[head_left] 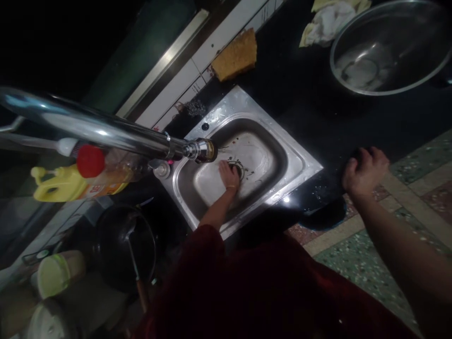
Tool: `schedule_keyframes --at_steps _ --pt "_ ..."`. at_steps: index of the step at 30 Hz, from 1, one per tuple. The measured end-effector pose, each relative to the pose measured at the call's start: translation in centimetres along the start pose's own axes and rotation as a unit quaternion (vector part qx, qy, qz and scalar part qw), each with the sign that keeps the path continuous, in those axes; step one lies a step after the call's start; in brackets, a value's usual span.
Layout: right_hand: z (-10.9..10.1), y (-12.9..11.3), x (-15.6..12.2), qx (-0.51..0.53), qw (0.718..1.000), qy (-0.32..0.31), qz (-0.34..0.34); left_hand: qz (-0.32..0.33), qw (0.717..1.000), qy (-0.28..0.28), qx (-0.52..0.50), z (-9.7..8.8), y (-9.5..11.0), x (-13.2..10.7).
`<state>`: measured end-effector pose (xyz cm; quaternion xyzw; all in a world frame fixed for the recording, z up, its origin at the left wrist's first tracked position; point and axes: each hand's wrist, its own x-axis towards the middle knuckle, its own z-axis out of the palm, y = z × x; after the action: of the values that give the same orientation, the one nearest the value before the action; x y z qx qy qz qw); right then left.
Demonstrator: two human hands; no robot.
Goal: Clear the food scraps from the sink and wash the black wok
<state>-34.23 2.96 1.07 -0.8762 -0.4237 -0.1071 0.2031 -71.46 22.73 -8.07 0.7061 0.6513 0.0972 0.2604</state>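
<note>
My left hand (230, 177) reaches down into a steel sink (296, 162), its fingers stretched out flat beside the round drain (240, 170). Dark bits of food waste (236, 141) lie scattered on the wet basin floor around the drain. I make out nothing held in that hand, though part of its fingertips is hidden. On the right, my right hand (367, 170) rests at the edge of the black counter (303, 108), fingers apart and slightly bent. A shiny tap (141, 139) extends over the basin from the left.
A large steel bowl (391, 52) and crumpled cloths (330, 23) sit on the counter at upper right. An orange-brown sponge (236, 55) lies by the tiled wall. Left of the sink are a yellow jug (58, 186), a dark pan (123, 249) and a pale-lidded container (54, 275).
</note>
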Motion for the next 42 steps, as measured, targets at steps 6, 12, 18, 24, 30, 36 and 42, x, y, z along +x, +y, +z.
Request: schedule_keyframes --at_steps 6,12,18,24,30,36,42 --pt "-0.1 0.1 0.1 -0.011 1.000 0.005 -0.009 0.036 0.998 0.018 -0.055 -0.8 -0.1 4.7" --pt "-0.3 -0.1 0.1 -0.012 1.000 -0.008 0.001 0.116 0.993 0.002 -0.022 0.0 2.0 9.1" --pt "-0.6 -0.3 0.1 -0.004 1.000 -0.013 0.020 0.360 0.916 -0.175 -0.008 1.5 5.6 11.0" --pt "-0.5 -0.3 0.1 -0.006 0.999 -0.026 0.023 0.427 0.834 -0.349 0.015 -3.6 -0.8 5.0" --pt "-0.5 -0.2 0.1 -0.001 0.999 -0.028 0.022 0.186 0.976 -0.105 0.053 -3.2 -0.4 7.8" --pt "-0.9 -0.6 0.3 -0.010 0.998 -0.043 0.034 0.281 0.944 -0.169 -0.022 1.7 6.6 9.4" --pt "-0.7 -0.4 0.2 -0.006 0.999 -0.032 0.018 0.471 0.784 -0.405 0.016 -2.4 1.4 2.1"
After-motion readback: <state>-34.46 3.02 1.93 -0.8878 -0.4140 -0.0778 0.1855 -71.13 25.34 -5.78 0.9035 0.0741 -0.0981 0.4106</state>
